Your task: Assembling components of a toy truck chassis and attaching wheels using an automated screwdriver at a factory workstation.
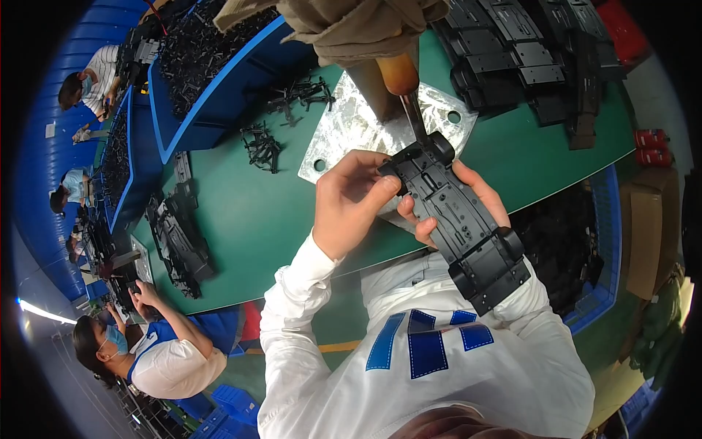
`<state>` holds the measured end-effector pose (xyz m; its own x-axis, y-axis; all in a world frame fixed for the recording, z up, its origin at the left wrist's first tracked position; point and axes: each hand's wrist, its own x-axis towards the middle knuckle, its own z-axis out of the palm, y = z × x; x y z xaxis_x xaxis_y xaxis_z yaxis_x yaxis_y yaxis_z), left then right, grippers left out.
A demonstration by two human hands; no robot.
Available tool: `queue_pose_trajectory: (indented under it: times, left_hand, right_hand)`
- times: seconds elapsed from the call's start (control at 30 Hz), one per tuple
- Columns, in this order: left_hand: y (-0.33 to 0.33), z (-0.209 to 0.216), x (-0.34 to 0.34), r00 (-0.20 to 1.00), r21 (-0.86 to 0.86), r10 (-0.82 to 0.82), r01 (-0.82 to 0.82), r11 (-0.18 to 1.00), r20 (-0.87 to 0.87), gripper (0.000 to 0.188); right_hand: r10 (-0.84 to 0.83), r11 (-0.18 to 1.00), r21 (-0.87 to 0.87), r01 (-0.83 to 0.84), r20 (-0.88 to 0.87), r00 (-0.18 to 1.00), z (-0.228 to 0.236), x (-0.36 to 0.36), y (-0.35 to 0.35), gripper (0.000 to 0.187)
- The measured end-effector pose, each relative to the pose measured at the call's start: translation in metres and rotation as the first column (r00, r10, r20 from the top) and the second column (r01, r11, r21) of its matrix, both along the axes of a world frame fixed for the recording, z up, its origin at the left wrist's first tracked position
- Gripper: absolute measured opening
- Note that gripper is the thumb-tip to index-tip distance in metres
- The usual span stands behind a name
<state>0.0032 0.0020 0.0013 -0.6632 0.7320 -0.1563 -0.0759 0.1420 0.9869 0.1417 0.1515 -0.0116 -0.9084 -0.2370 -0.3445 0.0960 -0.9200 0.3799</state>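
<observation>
A black plastic toy car chassis [457, 212] is tilted in front of me, its upper end above a shiny metal plate [347, 117]. My right hand [482, 192] is closed round its middle, with fingers showing on both long sides. My left hand [351, 197] pinches the upper left corner beside a wheel arch, thumb on top; whether a small part sits under that thumb is hidden. A metal rod [413, 117] comes down from an amber-coloured holder [399, 73] wrapped in brown cloth [351, 29]. Its lower end meets or passes behind the chassis's upper end; I cannot tell which.
Black frame-like parts [261, 146] lie on the green table [241, 219], left of the plate. Blue-walled bins [212, 91] hold many small black parts. More chassis are stacked at the right [512, 51] and left [179, 241]. A masked co-worker [161, 351] works at the left; others sit beyond.
</observation>
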Motion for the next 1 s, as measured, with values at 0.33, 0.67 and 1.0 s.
queue_pose_trajectory:
  times: [0.33,0.67,1.0]
  left_hand:
    - [-0.004,-0.002,0.003,0.997,0.082,-0.026,0.021,0.996,0.066,0.023]
    - [-0.002,0.001,0.005,0.999,0.062,-0.011,0.008,0.998,0.044,0.022]
    - [-0.003,0.001,0.003,0.999,0.035,-0.024,0.023,0.999,0.048,0.023]
  right_hand:
    - [-0.012,0.999,-0.029,0.014,0.07,0.997,0.021,0.003,-0.002,0.053]
    - [0.006,0.999,-0.035,-0.005,0.031,1.0,0.017,0.006,0.001,0.054]
    - [-0.007,1.0,0.021,0.006,0.059,0.998,0.019,0.004,-0.001,0.055]
